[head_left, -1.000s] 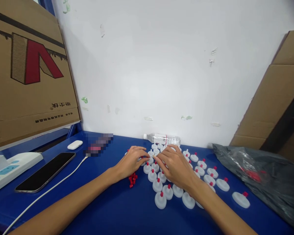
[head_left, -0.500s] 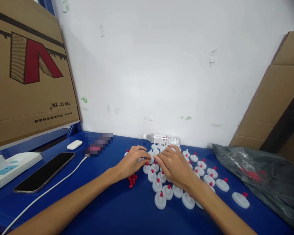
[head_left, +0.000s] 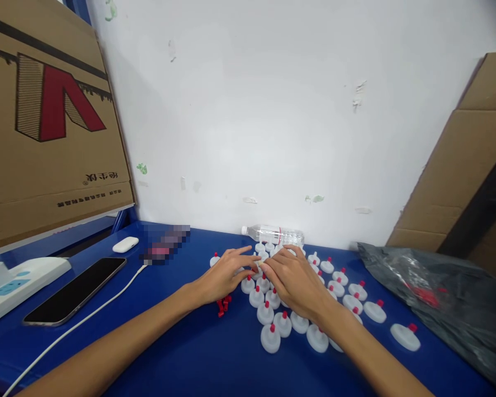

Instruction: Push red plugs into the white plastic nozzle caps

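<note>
Several white round caps with red plugs point(head_left: 270, 337) stand in rows on the blue table point(head_left: 198, 353). My left hand point(head_left: 225, 274) and my right hand point(head_left: 292, 280) meet fingertip to fingertip over the far rows. The left thumb and middle fingers pinch a white cap point(head_left: 258, 268) between the hands, while the index finger is stretched out. My right hand's fingers are pressed together at the same cap; what they hold is hidden. A small heap of loose red plugs point(head_left: 223, 305) lies just under my left wrist.
A clear water bottle point(head_left: 275, 234) lies by the wall. On the left are a phone point(head_left: 75, 290), its white cable point(head_left: 107, 300), a white earbud case point(head_left: 125, 244), a power strip point(head_left: 12, 281) and a cardboard box point(head_left: 45, 127). A black plastic bag point(head_left: 442, 292) and cardboard point(head_left: 458, 165) fill the right.
My left index finger has lifted and stretched out toward the far caps. Both hands otherwise stay in the same spot over the rows.
</note>
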The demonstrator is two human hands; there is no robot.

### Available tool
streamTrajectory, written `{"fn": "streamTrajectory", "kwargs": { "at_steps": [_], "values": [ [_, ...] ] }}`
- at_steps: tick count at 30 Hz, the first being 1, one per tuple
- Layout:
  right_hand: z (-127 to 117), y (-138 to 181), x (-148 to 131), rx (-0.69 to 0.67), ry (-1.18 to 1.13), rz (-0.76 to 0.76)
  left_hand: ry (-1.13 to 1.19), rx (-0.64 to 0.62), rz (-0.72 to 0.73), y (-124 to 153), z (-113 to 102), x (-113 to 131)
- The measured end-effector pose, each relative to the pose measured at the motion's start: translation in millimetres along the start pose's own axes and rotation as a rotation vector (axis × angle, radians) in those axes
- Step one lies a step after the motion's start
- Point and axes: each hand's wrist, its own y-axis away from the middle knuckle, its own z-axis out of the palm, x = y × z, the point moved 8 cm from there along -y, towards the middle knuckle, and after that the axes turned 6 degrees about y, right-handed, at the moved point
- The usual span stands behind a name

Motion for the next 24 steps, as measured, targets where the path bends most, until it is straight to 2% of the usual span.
{"fn": "streamTrajectory", "kwargs": {
  "at_steps": [6,13,17,21,24],
  "values": [
    [0.4,-0.6,0.3,-0.022,-0.014,0.019,0.005,0.031,0.047,-2.1,-0.8,3.5],
    [0.1,0.3,1.3,-0.011,-0.007,0.024,0.054,0.182,0.093,-0.9,-13.0,0.8],
    [-1.4,1.7,3.0,0.026,-0.004,0.038,0.108,0.321,0.112,3.8,-28.3,3.4],
    [-4.0,3.2,0.1,0.085,0.021,0.008,0.177,0.442,0.098,10.0,-39.1,13.1],
    [-5.0,3.2,-4.2,0.107,0.022,-0.023,0.296,0.480,0.053,12.9,-38.5,19.8]
  ]
}}
